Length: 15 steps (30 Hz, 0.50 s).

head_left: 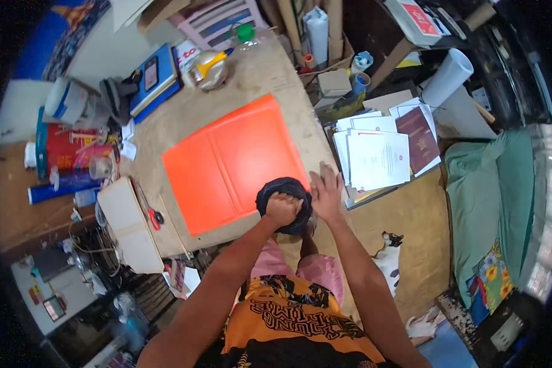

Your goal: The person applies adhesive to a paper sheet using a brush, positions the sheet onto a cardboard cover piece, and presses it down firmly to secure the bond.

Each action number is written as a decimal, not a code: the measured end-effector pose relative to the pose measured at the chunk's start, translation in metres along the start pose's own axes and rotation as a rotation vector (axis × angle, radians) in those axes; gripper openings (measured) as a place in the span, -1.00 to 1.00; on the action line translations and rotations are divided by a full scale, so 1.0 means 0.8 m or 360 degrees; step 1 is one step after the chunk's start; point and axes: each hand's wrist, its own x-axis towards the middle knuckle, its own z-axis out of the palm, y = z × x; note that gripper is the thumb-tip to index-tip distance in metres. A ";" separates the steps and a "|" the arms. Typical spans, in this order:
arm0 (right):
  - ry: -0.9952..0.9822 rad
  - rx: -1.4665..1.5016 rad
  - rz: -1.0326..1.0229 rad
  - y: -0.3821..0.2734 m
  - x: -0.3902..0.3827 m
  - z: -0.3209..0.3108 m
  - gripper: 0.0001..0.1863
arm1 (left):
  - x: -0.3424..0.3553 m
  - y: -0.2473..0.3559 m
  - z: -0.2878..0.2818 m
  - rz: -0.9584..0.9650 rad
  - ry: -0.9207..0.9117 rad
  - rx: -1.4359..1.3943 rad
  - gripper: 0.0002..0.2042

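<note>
My left hand [282,210] is closed in a fist at the middle of a dark round roll [265,199], which looks like a ring of black-blue tape or cloth; its exact kind I cannot make out. The roll sits at the table's near edge, over the corner of a bright orange folder cover [227,165] lying opened flat, with creases down its middle. Just right of the roll, my right hand [327,191] has its fingers stretched and spread, holding nothing. Whether its thumb touches the roll I cannot tell.
Red-handled scissors [156,218] and a board [129,224] lie left. A blue book [155,86] with a phone, a bowl with a yellow brush [214,63] and a green-capped bottle [245,34] stand far back. Papers [379,159] are stacked right. A cat [387,260] is on the floor.
</note>
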 end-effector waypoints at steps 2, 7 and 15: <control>-0.0030 -0.0040 0.0056 0.000 -0.002 0.007 -0.56 | 0.015 -0.003 0.002 -0.0020 -0.0080 0.0062 -0.74; -0.0097 -0.0033 0.0167 0.005 0.002 0.007 -0.54 | 0.083 -0.038 0.005 -0.0186 -0.0006 0.0187 -0.70; -0.0150 -0.0116 0.0141 0.011 -0.005 0.015 -0.55 | 0.219 -0.199 -0.008 -0.0410 0.0047 0.0397 -0.65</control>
